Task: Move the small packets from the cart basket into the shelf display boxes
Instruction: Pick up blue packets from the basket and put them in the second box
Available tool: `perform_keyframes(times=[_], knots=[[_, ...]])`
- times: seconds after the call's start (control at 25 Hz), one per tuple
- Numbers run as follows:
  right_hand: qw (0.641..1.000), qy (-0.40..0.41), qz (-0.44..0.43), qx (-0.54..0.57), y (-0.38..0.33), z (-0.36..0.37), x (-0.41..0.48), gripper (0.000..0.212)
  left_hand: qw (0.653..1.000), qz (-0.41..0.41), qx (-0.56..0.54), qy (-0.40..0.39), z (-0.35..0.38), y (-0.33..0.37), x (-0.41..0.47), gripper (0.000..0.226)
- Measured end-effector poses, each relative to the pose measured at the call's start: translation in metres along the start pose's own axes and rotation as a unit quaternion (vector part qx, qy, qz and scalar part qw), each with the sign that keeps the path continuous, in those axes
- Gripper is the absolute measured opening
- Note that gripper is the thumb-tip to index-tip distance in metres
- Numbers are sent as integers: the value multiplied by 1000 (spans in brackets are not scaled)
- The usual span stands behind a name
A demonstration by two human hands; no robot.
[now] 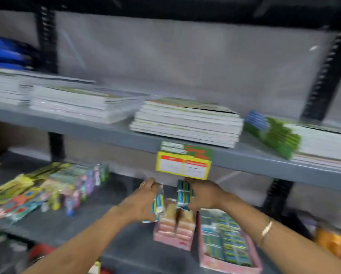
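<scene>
1. Book stacks [187,123] lie on the upper shelf [106,133].
2. A price tag [183,161] hangs from its front edge.
3. On the lower shelf [98,220], two boxes sit side by side: left box [173,232], right box [225,242].
4. Packets [223,234] fill the right box.
5. Toys [53,190] lie further left.

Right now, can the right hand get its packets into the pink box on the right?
Probably yes. The right hand holds blue packets just above and left of that pink display box, whose top is open. Nothing sits between them, though the box already looks nearly full.
</scene>
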State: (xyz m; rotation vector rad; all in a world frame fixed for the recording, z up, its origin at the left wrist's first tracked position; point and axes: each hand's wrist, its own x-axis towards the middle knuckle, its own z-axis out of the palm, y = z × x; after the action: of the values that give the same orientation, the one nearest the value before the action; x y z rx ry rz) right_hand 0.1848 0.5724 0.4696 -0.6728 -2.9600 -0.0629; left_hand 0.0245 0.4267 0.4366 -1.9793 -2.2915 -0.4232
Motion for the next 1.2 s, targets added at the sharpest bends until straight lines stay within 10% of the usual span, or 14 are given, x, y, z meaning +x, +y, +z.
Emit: perform_keyframes(times=[0.36, 1.2], knots=[[978, -67, 198, 7, 120, 32, -90, 71, 988, 98, -44, -114, 99, 131, 101, 89], [889, -127, 430, -87, 78, 115, -85, 74, 970, 87, -14, -228, 141, 149, 81, 59]])
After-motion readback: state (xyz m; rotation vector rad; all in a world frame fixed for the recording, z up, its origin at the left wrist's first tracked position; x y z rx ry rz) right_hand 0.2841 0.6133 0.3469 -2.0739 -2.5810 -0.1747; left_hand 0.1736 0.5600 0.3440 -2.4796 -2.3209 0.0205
